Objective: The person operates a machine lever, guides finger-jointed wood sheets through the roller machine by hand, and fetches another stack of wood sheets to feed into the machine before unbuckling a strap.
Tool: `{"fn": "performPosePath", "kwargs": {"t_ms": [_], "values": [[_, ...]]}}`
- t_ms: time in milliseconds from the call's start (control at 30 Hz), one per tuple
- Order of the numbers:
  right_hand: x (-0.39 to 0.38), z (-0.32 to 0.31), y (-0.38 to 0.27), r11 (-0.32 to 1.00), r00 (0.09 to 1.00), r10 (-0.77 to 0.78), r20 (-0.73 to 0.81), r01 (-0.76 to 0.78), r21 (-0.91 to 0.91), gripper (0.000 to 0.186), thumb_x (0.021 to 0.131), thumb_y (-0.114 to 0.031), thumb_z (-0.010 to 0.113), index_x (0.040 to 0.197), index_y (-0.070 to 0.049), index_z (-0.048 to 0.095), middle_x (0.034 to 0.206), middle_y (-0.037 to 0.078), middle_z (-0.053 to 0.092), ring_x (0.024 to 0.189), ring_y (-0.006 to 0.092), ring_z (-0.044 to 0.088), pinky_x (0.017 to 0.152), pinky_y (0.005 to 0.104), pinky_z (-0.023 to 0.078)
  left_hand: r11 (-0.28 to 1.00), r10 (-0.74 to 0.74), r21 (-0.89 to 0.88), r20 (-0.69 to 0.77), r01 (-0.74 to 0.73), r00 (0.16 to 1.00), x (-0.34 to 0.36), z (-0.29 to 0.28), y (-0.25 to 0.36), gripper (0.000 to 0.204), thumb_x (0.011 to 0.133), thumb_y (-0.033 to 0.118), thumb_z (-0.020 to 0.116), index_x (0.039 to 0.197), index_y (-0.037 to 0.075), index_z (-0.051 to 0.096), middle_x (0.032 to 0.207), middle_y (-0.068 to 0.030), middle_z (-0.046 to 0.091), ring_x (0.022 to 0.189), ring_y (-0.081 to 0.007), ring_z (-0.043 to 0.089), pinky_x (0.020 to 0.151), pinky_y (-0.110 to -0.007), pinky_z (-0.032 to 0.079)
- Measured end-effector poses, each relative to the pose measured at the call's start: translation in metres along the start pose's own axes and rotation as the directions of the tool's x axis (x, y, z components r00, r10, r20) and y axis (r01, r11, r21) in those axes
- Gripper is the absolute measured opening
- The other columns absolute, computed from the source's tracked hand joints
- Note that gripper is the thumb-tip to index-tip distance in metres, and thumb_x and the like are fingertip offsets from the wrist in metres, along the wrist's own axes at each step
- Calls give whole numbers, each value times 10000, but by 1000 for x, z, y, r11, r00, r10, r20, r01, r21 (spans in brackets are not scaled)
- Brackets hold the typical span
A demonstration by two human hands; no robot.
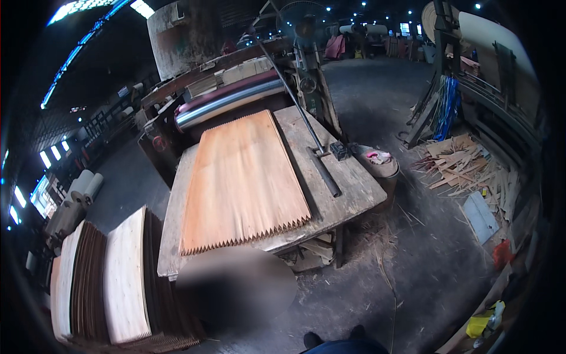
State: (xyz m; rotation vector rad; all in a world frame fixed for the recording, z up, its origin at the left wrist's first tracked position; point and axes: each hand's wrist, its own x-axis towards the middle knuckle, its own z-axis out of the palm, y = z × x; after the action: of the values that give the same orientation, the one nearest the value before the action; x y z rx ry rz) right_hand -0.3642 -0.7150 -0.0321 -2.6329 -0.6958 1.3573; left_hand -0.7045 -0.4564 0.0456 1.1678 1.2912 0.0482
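Observation:
Neither of my hands is in view. A thin reddish wood veneer sheet (242,180) with a saw-toothed near edge lies flat on a worn wooden table (348,189). Its far end points toward a roller machine (230,100) at the back of the table. A dark metal bar (321,168) lies along the table's right side. Only my shoes and trouser legs (339,343) show at the lower edge.
Stacks of veneer sheets (112,283) stand on the floor at the left. A round bin (380,165) sits right of the table. Wood offcuts (466,168) litter the floor at the right. A blurred patch (236,289) covers the table's near edge. A fan (303,26) stands behind.

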Motion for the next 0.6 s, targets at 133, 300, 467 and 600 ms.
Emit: {"fn": "performPosePath", "kwargs": {"t_ms": [133,300,467,600], "values": [[8,-1,-1,1000,1000,-4,-10,4,-3,381,882,-342,631,1113,-39,627,899,141,687,819,283,660,749,394,514,1000,6,9,1,-6,1000,1,1,3,400,872,264,626,1185,15,613,1159,-109,646,1081,-193,584,967,-340,425],[13,1,0,1000,1000,-8,-3,8,-6,384,882,-345,630,1114,-39,627,898,142,688,819,287,660,748,397,515,1000,-7,20,-4,7,1000,-2,1,5,414,873,274,625,1198,18,607,1172,-112,642,1091,-197,580,976,-343,419],[16,3,7,1000,1000,-9,-1,9,-3,386,882,-349,629,1114,-40,626,898,143,689,820,292,661,747,400,515,999,-21,29,2,21,1000,-3,3,3,428,874,285,625,1210,20,602,1185,-115,637,1102,-201,576,986,-346,413],[20,5,13,1000,1000,-16,6,16,-4,389,882,-352,628,1114,-40,626,898,143,690,820,295,662,747,402,516,999,-34,27,2,34,999,-3,6,-2,440,875,294,624,1220,22,598,1195,-118,633,1110,-204,572,993,-348,408]]}}
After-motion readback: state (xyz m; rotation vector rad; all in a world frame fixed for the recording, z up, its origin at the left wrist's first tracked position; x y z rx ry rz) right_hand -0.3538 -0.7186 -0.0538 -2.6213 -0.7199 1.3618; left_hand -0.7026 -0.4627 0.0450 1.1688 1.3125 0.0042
